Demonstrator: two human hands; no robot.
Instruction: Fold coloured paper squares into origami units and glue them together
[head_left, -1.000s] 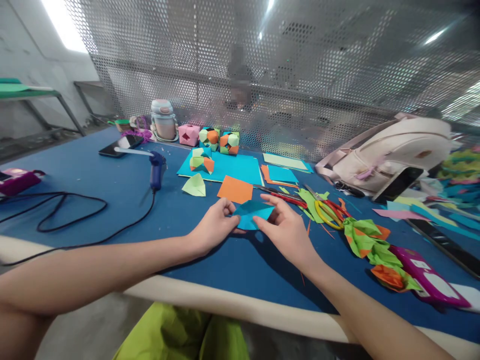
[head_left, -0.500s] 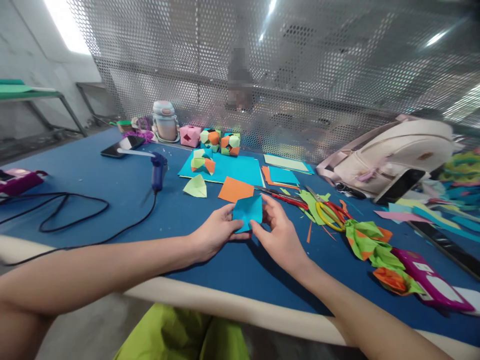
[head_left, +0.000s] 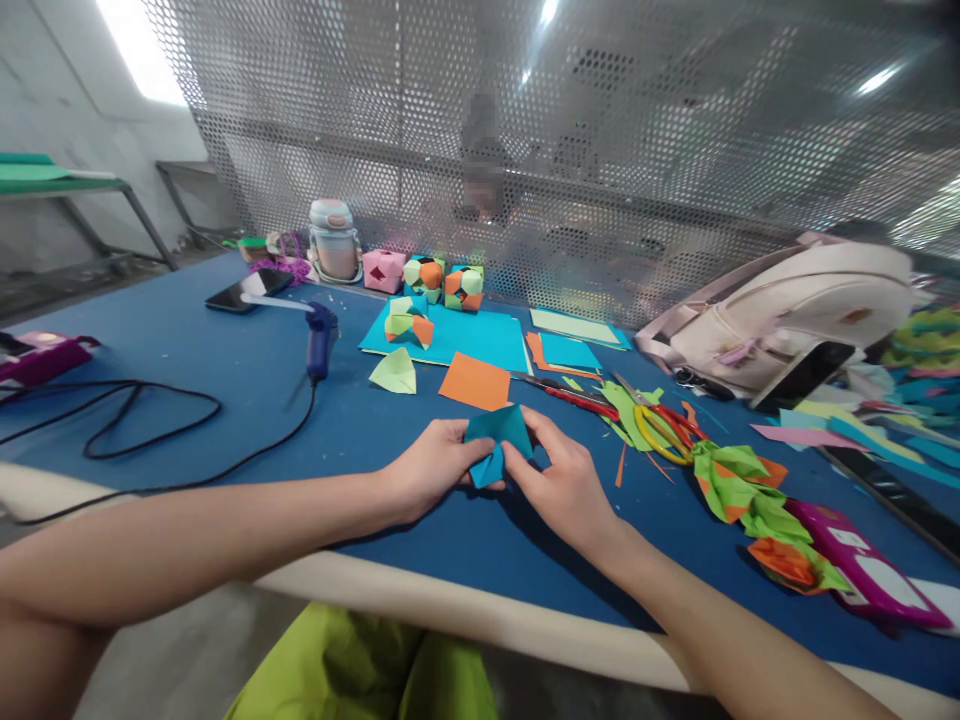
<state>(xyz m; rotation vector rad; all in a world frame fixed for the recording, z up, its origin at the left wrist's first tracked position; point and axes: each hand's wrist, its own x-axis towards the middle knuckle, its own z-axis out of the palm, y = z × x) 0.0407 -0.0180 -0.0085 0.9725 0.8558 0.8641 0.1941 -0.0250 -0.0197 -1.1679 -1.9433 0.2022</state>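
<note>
The left hand (head_left: 435, 462) and right hand (head_left: 568, 480) are pinching the creased blue paper (head_left: 496, 428) between them (neither is sitting nearer), just this side of the orange square (head_left: 475, 380); their grip is hiding its long axis, seemingly.

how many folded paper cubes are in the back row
3: the pink cube beside the flask, the middle multicoloured cube, and the right-hand multicoloured cube.

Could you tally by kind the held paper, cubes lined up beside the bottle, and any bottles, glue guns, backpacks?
Held blue paper: 1
Pink paper cube: 1
Multicoloured paper cubes: 2
Bottle: 1
Glue gun: 1
Backpack: 1
Total: 7
</note>
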